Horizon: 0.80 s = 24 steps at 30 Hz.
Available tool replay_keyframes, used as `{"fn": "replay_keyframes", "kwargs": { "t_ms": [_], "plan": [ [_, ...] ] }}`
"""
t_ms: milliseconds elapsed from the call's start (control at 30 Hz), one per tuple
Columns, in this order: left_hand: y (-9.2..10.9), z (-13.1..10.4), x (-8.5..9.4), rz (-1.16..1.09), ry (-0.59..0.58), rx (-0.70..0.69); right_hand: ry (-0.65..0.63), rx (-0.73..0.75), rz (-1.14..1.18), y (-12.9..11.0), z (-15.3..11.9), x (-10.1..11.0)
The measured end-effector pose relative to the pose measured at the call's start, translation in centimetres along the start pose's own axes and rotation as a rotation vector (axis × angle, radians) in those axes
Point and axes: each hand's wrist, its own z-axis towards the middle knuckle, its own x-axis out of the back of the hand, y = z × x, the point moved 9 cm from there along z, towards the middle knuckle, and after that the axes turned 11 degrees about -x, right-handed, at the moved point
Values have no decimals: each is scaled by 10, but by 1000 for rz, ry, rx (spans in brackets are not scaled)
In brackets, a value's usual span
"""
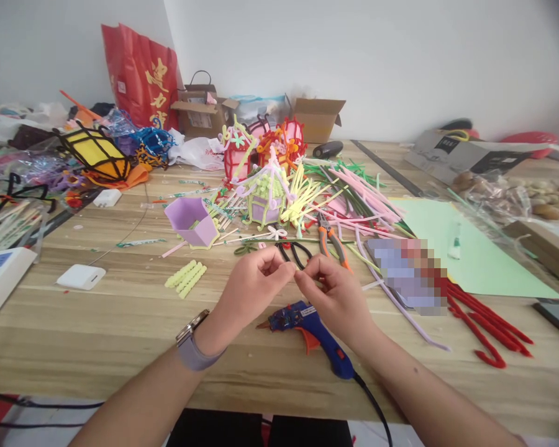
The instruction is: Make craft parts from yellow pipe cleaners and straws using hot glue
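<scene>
My left hand (258, 282), with a watch on its wrist, and my right hand (338, 295) meet over the table, thumb and fingers pinched. Whatever lies between the fingertips is too small to make out. Just below them a blue hot glue gun (323, 335) rests with its nozzle pointing left. Behind the hands lie black-handled scissors (300, 250), partly covered, and orange-handled pliers (328, 239). Several pale yellow wavy strips (186, 278) sit to the left. Farther back are an open purple hexagonal container (204, 230) and a small purple and yellow-green lantern (266, 202).
Pink and yellow pipe cleaners (368, 195) spread behind the right hand; red ones (489, 326) lie at right. A pixelated flat device (400, 276) and green sheet (489, 254) are nearby. A white charger (81, 277) and power strip (4, 279) stand left. Finished lanterns and boxes line the back.
</scene>
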Motion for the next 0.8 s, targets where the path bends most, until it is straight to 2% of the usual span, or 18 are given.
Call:
{"fn": "replay_keyframes", "kwargs": {
  "t_ms": [167, 367, 500, 667, 800],
  "plan": [
    [-2, -1, -1, -104, -28, 61, -35, 14, 40, -1, -2, -2],
    [-11, -7, -15, -375, -227, 211, -140, 24, 167, 2, -2, -8],
    [-6, -14, -22, -427, -330, 276, -179, 57, 172, 2, -2, -9],
    [4, -14, -11, -325, -291, 213, -173, 85, 203, -2, -2, -4],
    [7, -11, 4, -161, -188, 92, -159, 75, 214, -5, -3, -2]
  ]
}}
